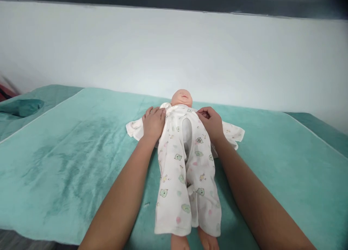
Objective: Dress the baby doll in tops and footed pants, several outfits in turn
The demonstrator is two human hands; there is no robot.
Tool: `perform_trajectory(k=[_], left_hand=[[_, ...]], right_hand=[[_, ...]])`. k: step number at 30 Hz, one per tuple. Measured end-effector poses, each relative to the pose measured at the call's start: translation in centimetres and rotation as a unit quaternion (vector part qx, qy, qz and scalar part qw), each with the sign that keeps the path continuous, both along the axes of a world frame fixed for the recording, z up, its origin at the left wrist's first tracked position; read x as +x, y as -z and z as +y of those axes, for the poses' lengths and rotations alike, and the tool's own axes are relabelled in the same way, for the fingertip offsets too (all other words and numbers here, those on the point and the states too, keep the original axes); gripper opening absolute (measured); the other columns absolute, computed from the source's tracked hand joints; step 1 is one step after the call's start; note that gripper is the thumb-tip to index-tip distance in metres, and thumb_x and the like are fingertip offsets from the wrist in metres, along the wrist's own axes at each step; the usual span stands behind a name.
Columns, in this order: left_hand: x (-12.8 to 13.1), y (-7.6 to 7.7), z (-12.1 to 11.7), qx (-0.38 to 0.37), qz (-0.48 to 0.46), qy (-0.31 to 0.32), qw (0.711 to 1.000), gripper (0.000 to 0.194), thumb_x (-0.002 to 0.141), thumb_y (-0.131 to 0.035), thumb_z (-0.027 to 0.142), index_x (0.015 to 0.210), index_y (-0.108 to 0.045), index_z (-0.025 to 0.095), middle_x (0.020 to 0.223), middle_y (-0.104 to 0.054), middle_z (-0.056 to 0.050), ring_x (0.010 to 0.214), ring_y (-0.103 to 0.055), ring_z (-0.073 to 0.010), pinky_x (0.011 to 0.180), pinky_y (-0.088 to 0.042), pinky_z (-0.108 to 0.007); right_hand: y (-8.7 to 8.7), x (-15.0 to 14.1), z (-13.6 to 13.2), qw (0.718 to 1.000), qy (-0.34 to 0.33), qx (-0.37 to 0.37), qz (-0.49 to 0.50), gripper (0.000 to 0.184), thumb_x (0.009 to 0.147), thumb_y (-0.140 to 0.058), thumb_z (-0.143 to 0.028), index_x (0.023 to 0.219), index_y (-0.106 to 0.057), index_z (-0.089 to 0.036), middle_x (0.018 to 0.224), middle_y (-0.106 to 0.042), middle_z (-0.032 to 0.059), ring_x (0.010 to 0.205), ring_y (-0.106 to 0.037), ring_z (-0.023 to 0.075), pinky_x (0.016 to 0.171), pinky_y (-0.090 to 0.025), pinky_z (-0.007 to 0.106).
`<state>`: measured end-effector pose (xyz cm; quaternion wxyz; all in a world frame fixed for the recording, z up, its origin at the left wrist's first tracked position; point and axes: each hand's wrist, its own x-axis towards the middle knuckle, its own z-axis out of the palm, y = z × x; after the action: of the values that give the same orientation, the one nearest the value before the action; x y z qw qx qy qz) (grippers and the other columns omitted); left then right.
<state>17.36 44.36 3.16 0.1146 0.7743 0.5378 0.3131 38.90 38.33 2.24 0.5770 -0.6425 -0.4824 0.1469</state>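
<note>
— On the teal blanket (67, 159), at the centre of what we are seeing, the baby doll (182, 96) is lying on its back, head pointing to twelve o'clock and bare feet to six.

— And we are pressing our left hand (153, 122) flat on it, are we not?

— We are. Its fingers are lying together and extended, palm down, over the doll's shoulder and the white printed top (136, 128), at about nine o'clock from the chest. That hand is clamping nothing; it is only resting there.

— Our right hand (211, 122)?

— It is sitting at three o'clock from the chest, fingers curled inward and pinching the upper edge of the white printed trousers (176, 177) where they are meeting the top.

— So the trousers are running away from both hands?

— Yes, toward six o'clock, covering the legs down to the ankles, between our two forearms. At nine o'clock, well apart from us, a teal pillow (21, 107) is lying at the blanket's far edge, and a white wall (190, 50) is standing behind, at twelve.
</note>
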Motion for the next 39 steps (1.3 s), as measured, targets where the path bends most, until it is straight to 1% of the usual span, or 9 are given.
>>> perform_trajectory(k=[3, 5, 7, 10, 15, 21, 25, 32, 39], left_hand=[[-0.5, 0.2, -0.4, 0.061, -0.006, -0.002, 0.998, 0.037, 0.099, -0.04, 0.028, 0.118, -0.07, 0.015, 0.137, -0.061, -0.016, 0.138, -0.04, -0.0346, 0.115, -0.031, -0.051], [-0.6, 0.1, -0.8, 0.105, -0.042, 0.017, 0.993, 0.032, 0.096, -0.044, 0.023, 0.111, -0.072, 0.014, 0.124, -0.066, -0.016, 0.128, -0.048, -0.0311, 0.112, -0.036, -0.045], [-0.6, 0.0, -1.3, 0.105, -0.073, 0.04, 0.991, 0.028, 0.094, -0.046, 0.02, 0.104, -0.072, 0.015, 0.109, -0.071, -0.013, 0.112, -0.056, -0.0281, 0.103, -0.042, -0.041], [-0.8, -0.2, -1.9, 0.026, -0.091, 0.05, 0.994, 0.026, 0.091, -0.046, 0.018, 0.093, -0.072, 0.018, 0.095, -0.072, -0.01, 0.094, -0.062, -0.0256, 0.09, -0.046, -0.038], [-2.2, -0.5, -2.2, -0.138, -0.124, 0.052, 0.981, 0.017, 0.08, -0.054, 0.012, 0.081, -0.069, 0.018, 0.085, -0.072, -0.007, 0.08, -0.063, -0.0215, 0.076, -0.047, -0.031], [-3.5, -1.7, -3.4, -0.357, -0.269, 0.084, 0.89, 0.018, 0.074, -0.053, 0.005, 0.077, -0.067, 0.016, 0.066, -0.062, 0.0, 0.054, -0.053, -0.0107, 0.049, -0.04, -0.02], [-3.5, -1.7, -3.8, -0.396, -0.332, 0.071, 0.853, 0.019, 0.073, -0.054, 0.002, 0.079, -0.067, 0.015, 0.062, -0.06, 0.001, 0.049, -0.05, -0.0081, 0.044, -0.039, -0.017], [-3.8, -0.7, -3.8, -0.425, -0.391, 0.097, 0.81, 0.028, 0.071, -0.058, 0.002, 0.093, -0.07, 0.014, 0.071, -0.067, -0.001, 0.056, -0.058, -0.0087, 0.051, -0.048, -0.017], [-4.0, -0.8, -3.9, -0.44, -0.41, 0.142, 0.786, 0.027, 0.071, -0.066, 0.01, 0.096, -0.073, 0.014, 0.084, -0.073, -0.006, 0.066, -0.063, -0.0113, 0.062, -0.054, -0.02]], right_hand=[[0.3, 0.8, -1.3, 0.998, -0.002, -0.053, -0.025, 0.019, 0.078, -0.065, -0.04, 0.081, -0.068, -0.021, 0.079, -0.069, 0.0019, 0.072, -0.057, 0.0175, 0.07, -0.044, 0.032], [0.5, 1.2, -2.0, 0.996, -0.004, -0.079, -0.038, 0.02, 0.079, -0.064, -0.04, 0.078, -0.069, -0.021, 0.079, -0.069, 0.0021, 0.075, -0.057, 0.0184, 0.071, -0.042, 0.032], [0.6, 1.4, -2.7, 0.995, 0.003, -0.09, -0.046, 0.02, 0.079, -0.064, -0.04, 0.076, -0.068, -0.02, 0.079, -0.069, 0.0022, 0.076, -0.057, 0.0187, 0.072, -0.042, 0.031], [1.0, 1.7, -3.3, 0.993, 0.002, -0.109, -0.045, 0.02, 0.078, -0.064, -0.039, 0.074, -0.067, -0.02, 0.077, -0.069, 0.0016, 0.073, -0.056, 0.0179, 0.068, -0.041, 0.03], [1.5, 2.5, -3.7, 0.983, -0.087, -0.16, 0.009, 0.026, 0.079, -0.063, -0.044, 0.075, -0.071, -0.019, 0.076, -0.07, 0.0021, 0.068, -0.057, 0.0182, 0.06, -0.042, 0.029], [1.4, 3.0, -4.2, 0.961, -0.177, -0.182, 0.106, 0.025, 0.07, -0.076, -0.041, 0.087, -0.077, -0.022, 0.085, -0.075, 0.0034, 0.077, -0.066, 0.0237, 0.068, -0.052, 0.034], [1.2, 3.1, -4.4, 0.948, -0.215, -0.181, 0.151, 0.03, 0.067, -0.082, -0.038, 0.091, -0.076, -0.022, 0.095, -0.076, 0.0049, 0.086, -0.068, 0.0254, 0.074, -0.055, 0.035], [1.7, 3.3, -4.3, 0.937, -0.215, -0.155, 0.229, 0.036, 0.061, -0.087, -0.033, 0.092, -0.072, -0.023, 0.085, -0.074, 0.0004, 0.072, -0.066, 0.0183, 0.064, -0.054, 0.029], [1.6, 2.8, -4.3, 0.922, -0.239, -0.169, 0.253, 0.038, 0.064, -0.084, -0.03, 0.1, -0.074, -0.022, 0.099, -0.076, 0.005, 0.089, -0.07, 0.0253, 0.079, -0.058, 0.037]])
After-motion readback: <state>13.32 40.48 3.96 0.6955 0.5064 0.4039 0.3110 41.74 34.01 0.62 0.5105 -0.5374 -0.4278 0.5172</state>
